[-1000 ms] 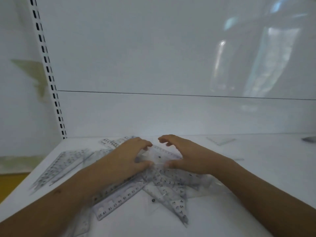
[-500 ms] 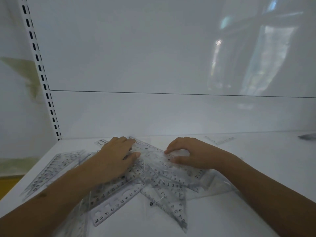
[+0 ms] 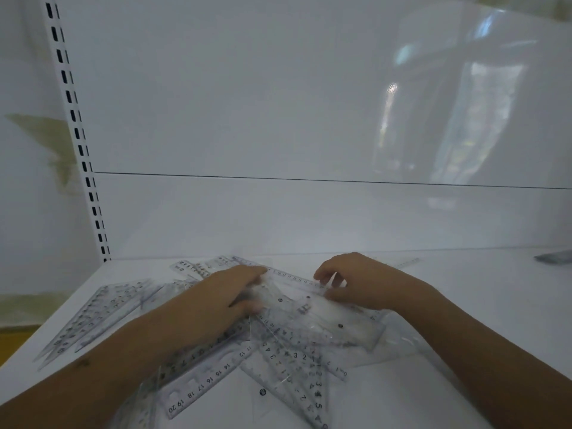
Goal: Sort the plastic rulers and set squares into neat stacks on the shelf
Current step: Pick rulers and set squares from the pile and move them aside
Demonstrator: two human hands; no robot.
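Note:
A jumbled pile of clear plastic rulers and set squares (image 3: 294, 351) lies on the white shelf (image 3: 448, 305) in front of me. On top of the pile, a long clear ruler (image 3: 312, 305) runs slantwise from back left to front right. My left hand (image 3: 223, 298) holds its left end, fingers across the far edge and thumb at the near edge. My right hand (image 3: 359, 280) pinches the ruler further right with curled fingers and thumb. A 20 cm ruler (image 3: 198, 388) sticks out at the front left under my left forearm.
A separate stack of set squares (image 3: 93, 314) lies at the shelf's left edge. A small clear ruler (image 3: 405, 263) rests near the back panel, and a dark object (image 3: 557, 257) is at the far right. A slotted upright (image 3: 77, 134) stands at the left.
My hands have moved apart along the top ruler, the left one leftward and the right one rightward. The pile beneath has shifted slightly.

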